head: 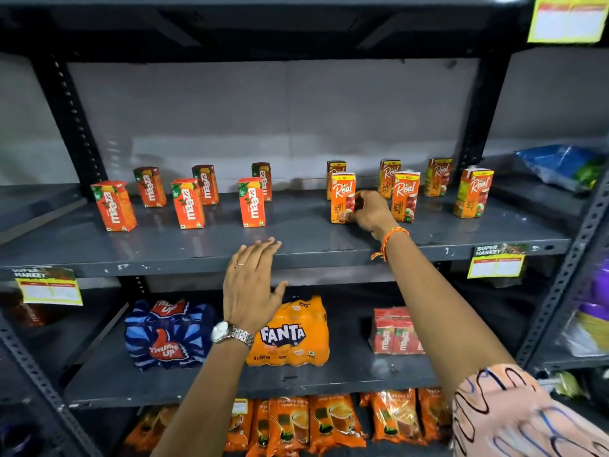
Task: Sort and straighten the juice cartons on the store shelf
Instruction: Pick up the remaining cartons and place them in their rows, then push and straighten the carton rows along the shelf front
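1. The grey metal shelf (296,245) carries 2 groups of small juice cartons, all upright: 6 Maaza cartons (188,203) on the left half and 6 Real cartons (472,192) on the right half.
2. Both groups stand in approx. 2 loose rows, front and back, with gaps between the cartons; some are turned a little, e.g. the Maaza at far left.
3. The right hand (372,211) reaches onto the shelf and its fingers (350,216) are closed around the right side of the front-left Real carton (342,197), which stands on the shelf just in front of another Real carton.
4. An orange thread band (390,237) is on the right wrist; a patterned sleeve (514,413) shows at the bottom right.
5. The left hand (252,285) is flat and released, fingers stretched, fingertips over the front edge of the shelf; it holds nothing. It wears a ring and a metal watch (230,334).
6. On the lower shelf lie a Thums Up pack (166,334), a Fanta pack (296,338) and a red Maaza multipack (393,331).
7. Yellow price tags (496,263) hang on the shelf edge, left and right.
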`<action>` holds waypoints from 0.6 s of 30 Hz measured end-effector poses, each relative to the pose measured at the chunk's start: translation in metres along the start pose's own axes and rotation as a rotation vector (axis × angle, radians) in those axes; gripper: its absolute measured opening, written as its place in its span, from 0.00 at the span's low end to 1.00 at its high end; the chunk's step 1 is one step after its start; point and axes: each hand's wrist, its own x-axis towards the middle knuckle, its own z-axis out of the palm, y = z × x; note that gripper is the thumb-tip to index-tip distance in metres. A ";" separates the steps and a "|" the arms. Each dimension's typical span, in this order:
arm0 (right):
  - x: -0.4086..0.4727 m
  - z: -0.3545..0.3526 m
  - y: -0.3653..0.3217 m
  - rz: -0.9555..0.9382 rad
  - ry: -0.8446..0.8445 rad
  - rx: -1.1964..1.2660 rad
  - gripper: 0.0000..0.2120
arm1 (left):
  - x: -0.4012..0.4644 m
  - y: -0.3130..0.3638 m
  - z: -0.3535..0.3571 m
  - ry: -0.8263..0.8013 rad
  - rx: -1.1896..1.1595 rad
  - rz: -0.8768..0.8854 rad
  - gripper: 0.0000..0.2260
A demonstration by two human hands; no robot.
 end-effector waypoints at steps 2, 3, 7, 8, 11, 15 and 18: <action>0.002 0.000 0.003 -0.008 -0.001 -0.021 0.24 | 0.001 0.000 0.000 0.020 -0.001 0.002 0.32; 0.002 0.000 0.004 -0.016 0.000 -0.028 0.25 | 0.001 -0.001 0.000 0.023 -0.001 0.005 0.32; 0.002 0.001 0.008 -0.044 0.002 -0.044 0.26 | 0.000 0.005 -0.004 0.018 -0.022 -0.022 0.31; 0.002 0.001 0.010 -0.049 -0.002 -0.043 0.25 | 0.001 0.008 -0.008 0.012 -0.044 -0.053 0.31; -0.001 -0.004 0.014 -0.071 -0.003 -0.060 0.22 | 0.017 0.023 -0.032 -0.078 -0.111 -0.182 0.26; -0.008 -0.017 0.023 -0.157 0.181 0.117 0.21 | 0.056 0.043 -0.043 -0.177 -0.291 -0.297 0.18; -0.016 -0.034 0.034 -0.166 0.396 0.286 0.17 | 0.087 0.065 -0.031 -0.336 -0.441 -0.352 0.25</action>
